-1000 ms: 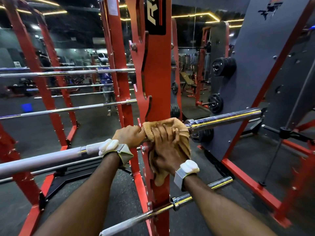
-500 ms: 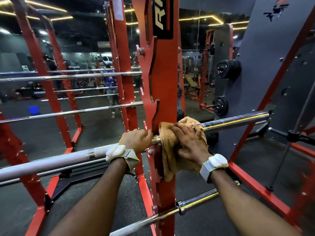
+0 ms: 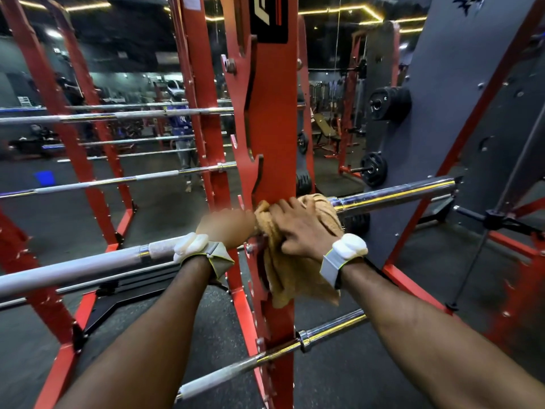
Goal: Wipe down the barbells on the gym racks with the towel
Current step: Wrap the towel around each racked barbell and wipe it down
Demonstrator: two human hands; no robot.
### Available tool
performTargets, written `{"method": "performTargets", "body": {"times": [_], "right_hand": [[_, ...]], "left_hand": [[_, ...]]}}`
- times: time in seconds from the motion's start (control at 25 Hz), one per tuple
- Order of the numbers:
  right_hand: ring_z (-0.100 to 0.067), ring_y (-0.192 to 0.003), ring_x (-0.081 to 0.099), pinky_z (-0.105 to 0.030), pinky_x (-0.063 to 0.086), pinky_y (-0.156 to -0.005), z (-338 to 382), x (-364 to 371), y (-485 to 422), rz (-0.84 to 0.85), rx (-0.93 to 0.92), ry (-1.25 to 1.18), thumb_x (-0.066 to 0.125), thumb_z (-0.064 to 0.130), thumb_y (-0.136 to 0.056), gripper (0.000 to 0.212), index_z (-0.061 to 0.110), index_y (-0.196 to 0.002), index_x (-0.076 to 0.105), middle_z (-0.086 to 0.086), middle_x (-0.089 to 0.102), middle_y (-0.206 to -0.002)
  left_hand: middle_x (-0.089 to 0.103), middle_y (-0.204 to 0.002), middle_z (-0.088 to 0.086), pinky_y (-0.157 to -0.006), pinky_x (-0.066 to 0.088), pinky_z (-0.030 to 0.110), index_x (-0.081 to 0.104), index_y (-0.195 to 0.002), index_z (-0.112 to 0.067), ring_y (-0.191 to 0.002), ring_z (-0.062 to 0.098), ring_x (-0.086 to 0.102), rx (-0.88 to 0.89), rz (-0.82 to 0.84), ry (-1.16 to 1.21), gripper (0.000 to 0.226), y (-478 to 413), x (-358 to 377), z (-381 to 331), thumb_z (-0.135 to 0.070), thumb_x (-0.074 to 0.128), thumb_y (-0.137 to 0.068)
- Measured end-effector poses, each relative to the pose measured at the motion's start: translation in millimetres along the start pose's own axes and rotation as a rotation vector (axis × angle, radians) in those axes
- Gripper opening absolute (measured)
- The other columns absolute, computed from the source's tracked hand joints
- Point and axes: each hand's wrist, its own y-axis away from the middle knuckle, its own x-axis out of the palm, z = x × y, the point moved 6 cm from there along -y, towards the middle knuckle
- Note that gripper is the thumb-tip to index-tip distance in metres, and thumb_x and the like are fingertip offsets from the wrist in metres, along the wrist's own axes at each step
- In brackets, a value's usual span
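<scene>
A steel barbell (image 3: 395,196) lies across a hook of the red rack upright (image 3: 274,128), its chrome sleeve pointing right. My left hand (image 3: 225,227) grips the bar's shaft just left of the upright. My right hand (image 3: 299,227) holds a tan towel (image 3: 295,276) wrapped over the bar at the inner end of the sleeve, right of the upright; the towel's loose end hangs down below.
A second barbell (image 3: 330,329) sits lower on the same upright. More barbells (image 3: 118,115) rest on rack hooks to the left, doubled in a mirror. Black weight plates (image 3: 389,103) hang on a grey panel at right. A cable attachment (image 3: 501,219) sticks out far right.
My right hand and the towel slid right along the bar, then back left toward the upright. My left hand kept its grip on the shaft.
</scene>
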Motion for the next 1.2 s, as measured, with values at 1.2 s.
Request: {"method": "performTargets", "body": {"times": [1.2], "right_hand": [[-0.027,-0.096,0.057,-0.043,0.037,-0.092,-60.8,5.9,-8.8,0.053,-0.062,0.010,0.058,0.059,-0.064,0.058,0.016,-0.103,0.057,-0.002,0.064,-0.098]], "left_hand": [[0.068,-0.109,0.013,-0.086,0.048,0.039,0.065,-0.097,-0.015,-0.106,0.036,0.063,0.002,0.004,0.032,0.053,0.0,-0.5,4.6,-0.053,0.029,-0.100]]}}
